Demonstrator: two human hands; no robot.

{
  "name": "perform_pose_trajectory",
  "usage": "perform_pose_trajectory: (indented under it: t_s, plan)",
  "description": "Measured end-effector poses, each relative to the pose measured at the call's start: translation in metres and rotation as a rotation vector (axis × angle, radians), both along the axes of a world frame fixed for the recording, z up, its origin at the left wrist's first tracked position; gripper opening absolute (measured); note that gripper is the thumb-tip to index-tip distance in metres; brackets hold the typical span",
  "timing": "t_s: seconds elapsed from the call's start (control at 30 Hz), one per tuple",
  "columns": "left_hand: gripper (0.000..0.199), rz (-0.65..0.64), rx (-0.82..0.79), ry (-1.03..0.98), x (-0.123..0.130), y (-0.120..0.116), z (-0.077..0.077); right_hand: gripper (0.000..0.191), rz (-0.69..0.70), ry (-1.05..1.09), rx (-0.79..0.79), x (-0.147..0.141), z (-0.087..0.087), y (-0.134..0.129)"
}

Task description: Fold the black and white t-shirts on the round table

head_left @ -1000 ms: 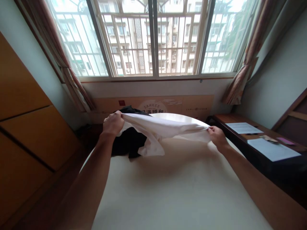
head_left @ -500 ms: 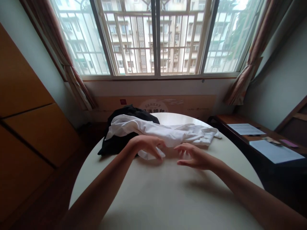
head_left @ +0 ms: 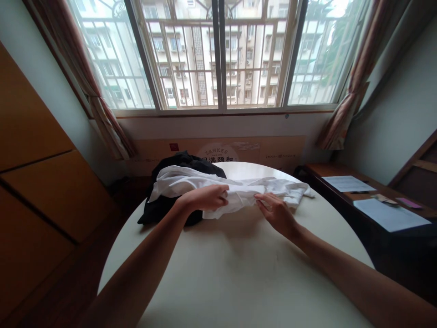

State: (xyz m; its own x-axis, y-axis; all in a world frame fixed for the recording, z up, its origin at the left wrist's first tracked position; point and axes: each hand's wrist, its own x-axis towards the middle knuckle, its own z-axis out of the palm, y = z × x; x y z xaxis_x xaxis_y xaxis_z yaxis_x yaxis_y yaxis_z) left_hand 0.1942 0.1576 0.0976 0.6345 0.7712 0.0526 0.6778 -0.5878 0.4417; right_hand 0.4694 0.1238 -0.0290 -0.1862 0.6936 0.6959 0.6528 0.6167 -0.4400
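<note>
A crumpled white garment (head_left: 242,197) stretches across the far half of the round white table (head_left: 232,273); its exact kind does not show. My left hand (head_left: 210,197) is closed on its near part, left of the middle. To the right, my right hand (head_left: 276,210) pinches the cloth's near edge between thumb and fingers. Between the two hands the fabric is lifted a little and hangs toward the tabletop. A black cloth item (head_left: 159,210) lies bunched at the left, partly under the white garment.
On the right, a low brown wooden table (head_left: 316,170) bears white paper sheets (head_left: 391,214) and a pink slip (head_left: 409,202). A wooden cabinet (head_left: 37,205) stands at the left. Behind the round table are a printed panel (head_left: 273,150), a barred window and tied curtains (head_left: 336,132).
Both hands were loose and apart from the fabric's edge. They have moved slightly away from me and closed on the white garment, raising its near edge.
</note>
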Motion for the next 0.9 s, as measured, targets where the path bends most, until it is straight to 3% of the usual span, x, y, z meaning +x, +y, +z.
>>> perform_pose_trajectory:
  t_s: [0.1, 0.17, 0.27, 0.33, 0.37, 0.47, 0.5, 0.63, 0.8, 0.9]
  plan:
    - [0.032, -0.02, -0.03, -0.104, 0.002, -0.015, 0.027, 0.033, -0.089, 0.198, -0.018, 0.012, 0.008, 0.001]
    - [0.04, -0.026, -0.051, -0.284, 0.003, -0.025, 0.042, 0.051, -0.087, 0.267, -0.072, 0.018, 0.011, -0.001]
    - [0.048, -0.027, -0.024, -0.523, 0.003, -0.035, 0.054, 0.079, 0.053, 0.203, -0.062, 0.021, 0.014, -0.006]
    - [0.052, -0.061, -0.033, -0.578, 0.001, -0.04, 0.057, 0.086, 0.153, 0.091, -0.038, 0.02, 0.016, -0.009]
    - [0.052, -0.091, -0.063, -0.571, 0.001, -0.042, 0.059, 0.082, 0.188, 0.034, -0.039, 0.018, 0.017, -0.01]
    - [0.046, -0.16, -0.186, -0.509, -0.001, -0.047, 0.062, 0.038, 0.267, -0.097, -0.108, 0.011, 0.02, -0.011]
    - [0.045, -0.159, -0.209, -0.497, -0.002, -0.049, 0.064, 0.033, 0.292, -0.099, -0.148, 0.01, 0.021, -0.012]
    - [0.044, -0.077, -0.229, -0.517, -0.005, -0.053, 0.07, 0.047, 0.239, 0.174, -0.335, 0.017, 0.028, -0.012]
    - [0.041, -0.008, -0.34, -0.542, -0.024, -0.057, 0.076, 0.056, 0.136, 0.64, -0.433, 0.037, 0.04, -0.013]
    - [0.043, -0.047, -0.455, -0.465, -0.035, -0.065, 0.084, 0.06, 0.17, 0.643, -0.487, 0.045, 0.046, -0.015]
